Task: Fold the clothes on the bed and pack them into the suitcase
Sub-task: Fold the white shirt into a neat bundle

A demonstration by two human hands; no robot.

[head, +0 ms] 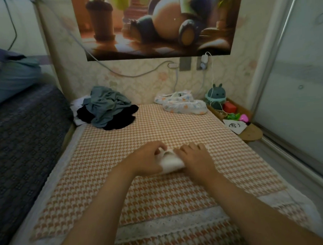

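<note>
Left hand (148,159) and right hand (195,157) grip white garment (170,163).

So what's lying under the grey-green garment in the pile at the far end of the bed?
A black garment spreads out beneath the grey-green garment, with a white garment poking out on the left. Anything else under the middle is covered.
</note>
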